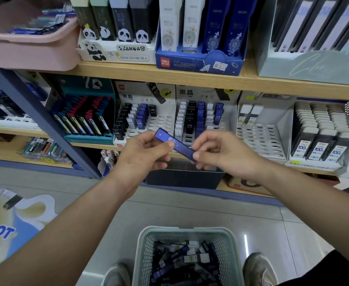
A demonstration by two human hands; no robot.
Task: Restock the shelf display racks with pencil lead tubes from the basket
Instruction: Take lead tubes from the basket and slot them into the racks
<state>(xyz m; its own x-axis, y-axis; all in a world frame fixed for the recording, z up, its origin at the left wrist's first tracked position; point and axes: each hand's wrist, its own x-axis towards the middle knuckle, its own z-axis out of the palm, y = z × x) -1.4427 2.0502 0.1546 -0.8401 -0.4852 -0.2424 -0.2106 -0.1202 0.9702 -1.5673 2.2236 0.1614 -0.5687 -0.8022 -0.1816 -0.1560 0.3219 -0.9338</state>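
Note:
A blue pencil lead tube point(165, 136) is held slantwise in front of the middle shelf. My left hand point(146, 153) pinches its upper part and my right hand point(221, 153) pinches its lower end. Behind them stand two white slotted display racks, the left rack point(161, 120) and the right rack point(227, 124), each partly filled with black, white and blue tubes. On the floor between my shoes sits a pale green perforated basket point(144, 250) holding several blue, black and white tubes.
A pink bin point(29, 50) sits on the top shelf at left beside panda and blue Deli boxes. A nearly bare white rack point(260, 139) and a rack of white-capped tubes point(322, 129) stand at right. A dark box point(183, 176) sits on the lowest shelf.

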